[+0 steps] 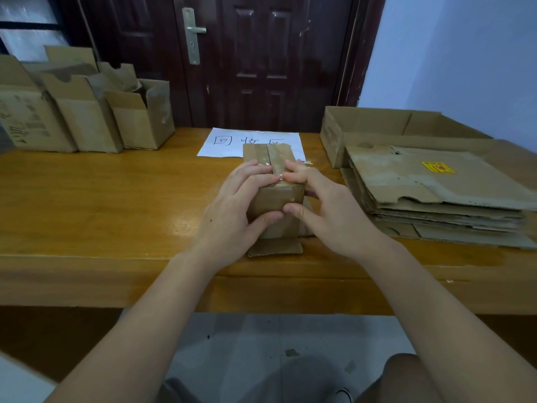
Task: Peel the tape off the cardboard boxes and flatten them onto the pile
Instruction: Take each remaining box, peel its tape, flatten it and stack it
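A small brown cardboard box [271,196] stands at the middle of the wooden table [116,199], with a strip of clear tape [276,161] running along its top. My left hand [232,205] grips the box's left side, fingers over the top and thumb on the near face. My right hand [328,205] grips the right side, its fingertips at the tape on the top edge and its thumb on the near face. A loose flap [276,247] sticks out at the box's base. The pile of flattened boxes [436,193] lies on the right.
Several upright open boxes [87,112] stand at the back left. A white sheet with handwriting [232,142] lies behind the held box. A low open carton [377,123] sits behind the pile. A dark door [261,59] is behind the table.
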